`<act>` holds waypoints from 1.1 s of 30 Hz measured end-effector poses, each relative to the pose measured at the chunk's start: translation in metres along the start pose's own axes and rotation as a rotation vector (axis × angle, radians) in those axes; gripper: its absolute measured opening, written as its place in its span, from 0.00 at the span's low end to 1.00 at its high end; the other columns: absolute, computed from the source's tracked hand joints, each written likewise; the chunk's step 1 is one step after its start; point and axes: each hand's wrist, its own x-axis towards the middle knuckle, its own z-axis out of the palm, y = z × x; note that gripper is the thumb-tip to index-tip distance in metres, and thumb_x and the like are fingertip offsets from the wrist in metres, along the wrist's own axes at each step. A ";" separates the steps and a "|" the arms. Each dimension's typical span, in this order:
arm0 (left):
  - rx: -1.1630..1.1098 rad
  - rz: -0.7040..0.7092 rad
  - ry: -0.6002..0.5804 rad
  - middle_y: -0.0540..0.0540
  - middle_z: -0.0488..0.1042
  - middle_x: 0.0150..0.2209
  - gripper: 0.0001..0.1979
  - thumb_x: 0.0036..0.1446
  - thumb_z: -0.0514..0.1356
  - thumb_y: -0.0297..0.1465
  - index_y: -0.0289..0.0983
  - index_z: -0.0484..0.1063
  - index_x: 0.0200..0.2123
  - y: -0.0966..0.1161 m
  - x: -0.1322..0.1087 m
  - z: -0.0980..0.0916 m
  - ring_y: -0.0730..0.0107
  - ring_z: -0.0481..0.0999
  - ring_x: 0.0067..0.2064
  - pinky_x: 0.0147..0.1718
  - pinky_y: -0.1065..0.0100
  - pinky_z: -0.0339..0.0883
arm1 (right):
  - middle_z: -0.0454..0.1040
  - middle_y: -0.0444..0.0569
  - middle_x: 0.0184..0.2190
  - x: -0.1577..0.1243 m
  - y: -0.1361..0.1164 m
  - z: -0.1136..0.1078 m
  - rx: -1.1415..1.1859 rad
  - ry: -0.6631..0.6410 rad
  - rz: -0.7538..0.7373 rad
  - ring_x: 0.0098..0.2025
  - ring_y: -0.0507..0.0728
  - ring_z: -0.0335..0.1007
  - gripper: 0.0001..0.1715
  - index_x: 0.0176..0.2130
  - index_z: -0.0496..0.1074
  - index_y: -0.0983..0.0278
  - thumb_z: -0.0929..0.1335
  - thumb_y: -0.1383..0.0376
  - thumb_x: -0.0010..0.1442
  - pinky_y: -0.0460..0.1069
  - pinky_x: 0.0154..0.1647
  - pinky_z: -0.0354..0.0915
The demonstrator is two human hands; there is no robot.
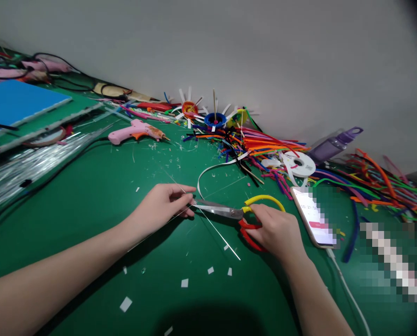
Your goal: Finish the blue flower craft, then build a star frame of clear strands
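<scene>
My right hand (276,231) grips scissors (229,212) with one yellow and one red handle loop; the steel blades point left and lie closed or nearly closed. My left hand (162,205) pinches a thin white ribbon strip (208,172) right at the blade tips. The strip loops up and back toward a white ribbon spool (301,164). A thin clear strip (218,233) runs diagonally under the blades. Both hands rest on a green cutting mat (89,205).
A pink glue gun (134,130) lies at the back left. A heap of coloured pipe cleaners (271,144) and small pinwheel pieces (215,119) lines the wall. A phone (313,215) with a cable lies at right. Clear wrapped sticks (26,168) lie at left. White paper scraps (184,282) dot the mat.
</scene>
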 end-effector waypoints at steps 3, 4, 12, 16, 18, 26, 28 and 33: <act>0.052 0.038 0.014 0.45 0.79 0.31 0.20 0.55 0.59 0.36 0.31 0.70 0.49 -0.001 0.000 0.000 0.70 0.79 0.31 0.33 0.71 0.74 | 0.78 0.47 0.27 0.000 -0.001 0.000 -0.006 -0.008 0.006 0.24 0.53 0.71 0.16 0.33 0.73 0.66 0.63 0.57 0.61 0.48 0.22 0.52; 0.063 0.041 0.014 0.45 0.79 0.31 0.20 0.55 0.59 0.36 0.31 0.70 0.49 -0.001 -0.001 -0.001 0.70 0.79 0.31 0.33 0.71 0.74 | 0.77 0.47 0.27 0.000 -0.001 0.000 -0.007 -0.008 0.005 0.24 0.53 0.71 0.17 0.33 0.73 0.66 0.63 0.57 0.61 0.48 0.22 0.52; 0.074 0.034 0.016 0.45 0.80 0.30 0.19 0.55 0.59 0.35 0.31 0.71 0.48 0.000 0.000 -0.001 0.71 0.79 0.30 0.33 0.72 0.74 | 0.77 0.47 0.26 -0.001 -0.001 0.002 0.001 -0.021 0.005 0.24 0.52 0.71 0.18 0.32 0.73 0.66 0.63 0.56 0.61 0.48 0.22 0.50; 0.067 0.033 0.019 0.46 0.79 0.28 0.18 0.55 0.59 0.35 0.31 0.71 0.47 0.001 -0.001 0.000 0.73 0.79 0.29 0.32 0.74 0.73 | 0.77 0.47 0.25 -0.001 0.000 0.002 -0.002 -0.013 0.002 0.23 0.52 0.70 0.18 0.31 0.73 0.65 0.62 0.55 0.61 0.48 0.22 0.49; 0.059 0.034 0.016 0.47 0.79 0.27 0.17 0.55 0.60 0.34 0.31 0.72 0.46 0.001 -0.001 0.000 0.73 0.78 0.29 0.31 0.74 0.73 | 0.77 0.46 0.25 -0.001 0.000 0.002 -0.010 -0.020 0.003 0.23 0.52 0.70 0.18 0.31 0.73 0.65 0.63 0.55 0.61 0.48 0.21 0.49; 0.037 0.019 0.021 0.47 0.78 0.26 0.16 0.55 0.60 0.34 0.31 0.73 0.45 0.001 0.001 0.000 0.72 0.78 0.28 0.30 0.74 0.73 | 0.78 0.47 0.27 -0.002 0.000 0.001 -0.007 -0.051 0.012 0.24 0.53 0.71 0.16 0.31 0.73 0.65 0.63 0.56 0.60 0.48 0.22 0.49; 0.034 0.014 0.025 0.47 0.78 0.26 0.16 0.54 0.60 0.34 0.31 0.73 0.44 0.001 0.001 0.000 0.72 0.79 0.28 0.30 0.74 0.73 | 0.78 0.47 0.27 -0.002 0.000 0.001 -0.010 -0.056 0.012 0.24 0.53 0.71 0.15 0.32 0.73 0.64 0.64 0.56 0.59 0.48 0.22 0.49; 0.029 0.003 0.029 0.46 0.79 0.27 0.17 0.54 0.60 0.34 0.31 0.73 0.45 0.001 0.001 0.000 0.72 0.78 0.28 0.29 0.74 0.73 | 0.78 0.46 0.27 -0.002 0.000 0.001 -0.009 -0.038 0.000 0.23 0.53 0.71 0.15 0.31 0.72 0.64 0.65 0.56 0.58 0.48 0.22 0.49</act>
